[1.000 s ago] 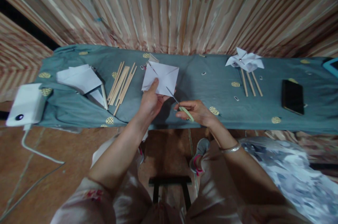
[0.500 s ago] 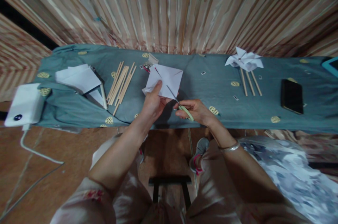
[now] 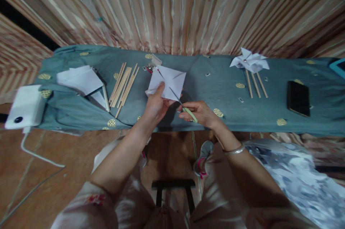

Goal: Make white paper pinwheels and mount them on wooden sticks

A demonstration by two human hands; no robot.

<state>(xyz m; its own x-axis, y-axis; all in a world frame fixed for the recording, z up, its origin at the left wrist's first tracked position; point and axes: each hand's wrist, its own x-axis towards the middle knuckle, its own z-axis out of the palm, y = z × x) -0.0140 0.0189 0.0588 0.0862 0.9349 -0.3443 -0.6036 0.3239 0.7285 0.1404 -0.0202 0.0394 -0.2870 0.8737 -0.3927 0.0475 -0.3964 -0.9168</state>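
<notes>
Left hand (image 3: 156,105): closed on the lower left part of a white paper square (image 3: 169,81), thumb laid on its face; the sheet was held up just above the near edge of the table.
Right hand (image 3: 198,112): clamped on the pale green handles of a pair of scissors (image 3: 183,106); the blades were pointed up and left into the sheet, about at its lower right corner.
Paper square: creased along both diagonals, tilted toward the camera; whether the blades had been closed on it could not be told.
Table (image 3: 188,110): covered by a grey-blue cloth.
Sticks (image 3: 124,84): a loose bundle laid left of the sheet, near it.
Paper stack (image 3: 81,79): white sheets kept further left.
Pinwheels (image 3: 250,62): finished ones laid on sticks, well apart to the right.
Phone (image 3: 298,98): dark, laid flat at far right.
Risk, judged: the cut could be carried past the centre, since the sheet was gripped on one side only and could swing.
Risk, judged: the thumb lay near the blade line and could be nicked.
</notes>
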